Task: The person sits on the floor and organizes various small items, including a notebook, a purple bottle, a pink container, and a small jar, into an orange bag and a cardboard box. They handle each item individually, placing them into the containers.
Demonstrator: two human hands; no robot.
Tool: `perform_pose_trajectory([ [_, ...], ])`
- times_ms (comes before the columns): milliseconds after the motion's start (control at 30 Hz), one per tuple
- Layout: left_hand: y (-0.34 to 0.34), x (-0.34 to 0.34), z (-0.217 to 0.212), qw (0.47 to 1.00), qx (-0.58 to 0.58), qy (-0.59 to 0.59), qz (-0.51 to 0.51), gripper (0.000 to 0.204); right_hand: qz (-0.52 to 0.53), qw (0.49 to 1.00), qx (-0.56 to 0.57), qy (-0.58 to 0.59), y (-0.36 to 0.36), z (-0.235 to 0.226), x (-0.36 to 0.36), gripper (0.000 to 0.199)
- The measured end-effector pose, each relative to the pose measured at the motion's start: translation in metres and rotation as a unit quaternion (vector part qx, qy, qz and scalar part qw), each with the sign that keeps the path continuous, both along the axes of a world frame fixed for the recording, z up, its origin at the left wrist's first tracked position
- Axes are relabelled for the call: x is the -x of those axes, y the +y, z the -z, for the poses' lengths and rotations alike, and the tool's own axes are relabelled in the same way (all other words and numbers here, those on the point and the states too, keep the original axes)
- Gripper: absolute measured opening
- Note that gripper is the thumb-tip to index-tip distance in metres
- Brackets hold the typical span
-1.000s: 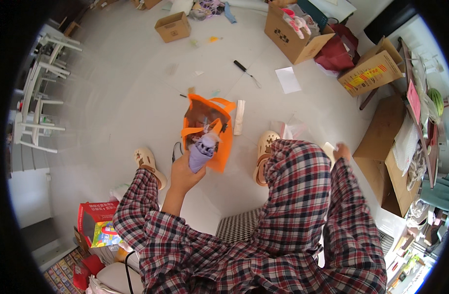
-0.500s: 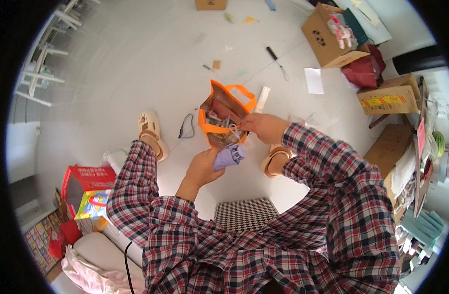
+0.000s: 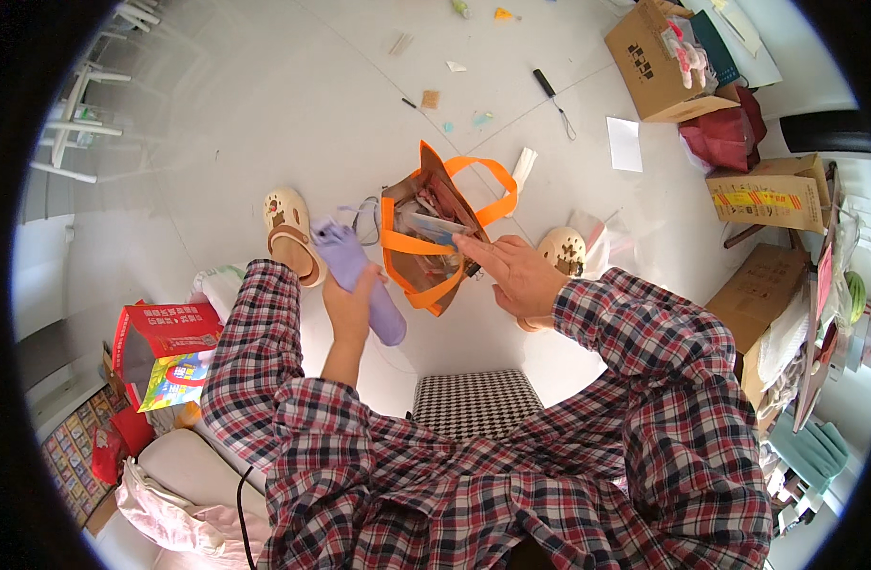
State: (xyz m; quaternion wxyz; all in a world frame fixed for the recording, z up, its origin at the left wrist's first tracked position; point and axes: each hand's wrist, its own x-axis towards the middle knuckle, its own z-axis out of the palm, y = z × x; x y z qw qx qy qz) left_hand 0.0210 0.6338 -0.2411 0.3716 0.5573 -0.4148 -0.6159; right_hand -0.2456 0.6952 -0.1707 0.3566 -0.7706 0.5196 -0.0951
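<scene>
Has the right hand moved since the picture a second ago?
Yes, leftward. Judged against the white paper sheet, the right hand was to its right then; now it is to its left, at the orange bag.

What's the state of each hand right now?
Left hand: closed, holding a folded lavender umbrella.
Right hand: at the mouth of the orange-handled bag; whether it grips anything can't be told.
</scene>
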Motion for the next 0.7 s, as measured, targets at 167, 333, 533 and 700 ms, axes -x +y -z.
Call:
perform_pose_trajectory([
  [167,-0.039,-0.014,0.034,0.978,-0.173,0.088,-0.080,0.029,-0.022,0.987,-0.007,0.157,-0.005,0.002,-0.022,0.051],
  [333,-0.031,-0.011,0.083,0.984,-0.172,-0.012,-0.043,0.033,-0.080,0.967,0.115,0.211,0.014,0.024,-0.041,0.038],
  [533,-0.044,-0.019,0.082,0.985,0.003,-0.171,-0.033,0.044,-0.015,0.982,0.189,-0.002,0.014,0.026,-0.038,0.029],
  [700,-0.100,-0.008,-0.010,0.848,0.351,-0.394,0.048,0.042,0.207,0.925,0.296,-0.119,-0.029,-0.045,-0.032,0.042],
])
